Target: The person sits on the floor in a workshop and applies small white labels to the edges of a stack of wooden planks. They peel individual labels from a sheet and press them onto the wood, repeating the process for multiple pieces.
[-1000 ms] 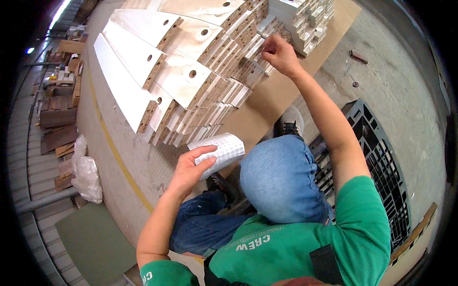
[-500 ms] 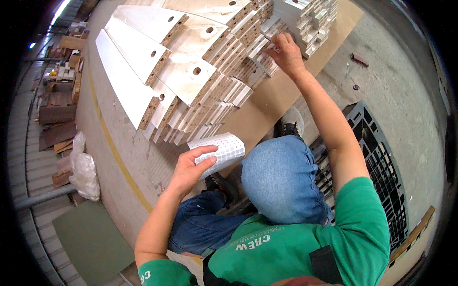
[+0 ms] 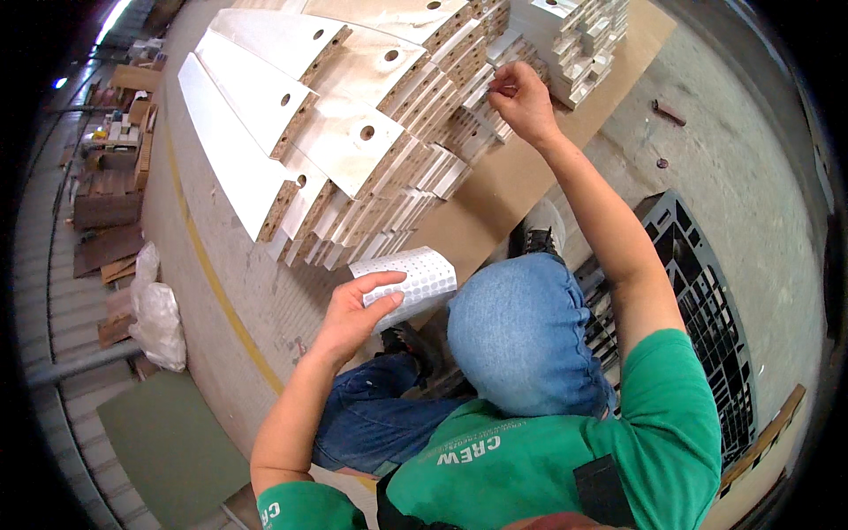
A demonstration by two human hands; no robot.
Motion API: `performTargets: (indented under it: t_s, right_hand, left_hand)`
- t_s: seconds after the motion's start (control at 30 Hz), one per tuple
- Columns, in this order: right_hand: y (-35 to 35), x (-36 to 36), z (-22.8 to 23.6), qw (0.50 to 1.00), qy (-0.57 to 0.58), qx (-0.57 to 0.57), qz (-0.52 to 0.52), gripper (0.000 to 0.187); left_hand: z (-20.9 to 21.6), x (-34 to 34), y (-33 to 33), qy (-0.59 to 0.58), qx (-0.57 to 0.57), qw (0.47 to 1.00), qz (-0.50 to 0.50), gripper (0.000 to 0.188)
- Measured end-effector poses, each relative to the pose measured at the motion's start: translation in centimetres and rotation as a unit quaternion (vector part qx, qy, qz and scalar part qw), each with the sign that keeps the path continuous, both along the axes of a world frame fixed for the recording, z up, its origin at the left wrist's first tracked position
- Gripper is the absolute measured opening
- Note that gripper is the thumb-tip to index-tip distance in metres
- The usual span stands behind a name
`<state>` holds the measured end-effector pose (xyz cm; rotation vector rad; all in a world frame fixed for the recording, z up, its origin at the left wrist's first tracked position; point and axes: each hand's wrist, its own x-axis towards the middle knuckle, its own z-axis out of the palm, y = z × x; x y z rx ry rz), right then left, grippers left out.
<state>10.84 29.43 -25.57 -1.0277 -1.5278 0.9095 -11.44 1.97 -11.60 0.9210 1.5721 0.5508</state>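
My left hand (image 3: 356,311) grips a curled white sheet of round grey-white stickers (image 3: 424,276) between thumb and fingers, in front of the stack's near edge. Up and to the right, my right hand (image 3: 523,99) has thumb and fingertips pinched together beside the stacked boards' edges. Whatever sits in that pinch is too small to make out. Tall layers of white-faced boards (image 3: 352,141) fill the top middle. Their brown chipboard edges show rows of drilled holes, and several top faces have one larger round hole.
Brown cardboard (image 3: 495,190) lies under the stack. A black plastic pallet (image 3: 698,291) is to my right. Stacked wood panels (image 3: 106,212), clear plastic wrap (image 3: 157,309) and a green board (image 3: 172,450) are at the left. A brown piece (image 3: 669,112) lies on the concrete.
My right hand has drawn its fingers closer into a pinch and shifted slightly beside the board edges. My left hand and the sticker sheet stay almost in place.
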Motion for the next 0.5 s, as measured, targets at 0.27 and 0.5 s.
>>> performTargets:
  t_s: [0.27, 0.5]
  right_hand:
    - [1.4, 2.9, -0.3, 0.948, -0.187, 0.238, -0.102, 0.029]
    - [-3.9, 1.8, 3.9, 0.996, -0.091, -0.002, 0.026, 0.019]
  left_hand:
    - [0.2, 0.1, -0.2, 0.034, 0.020, 0.999, -0.020, 0.027]
    - [0.9, -0.3, -0.5, 0.132, 0.121, 0.983, 0.035, 0.031]
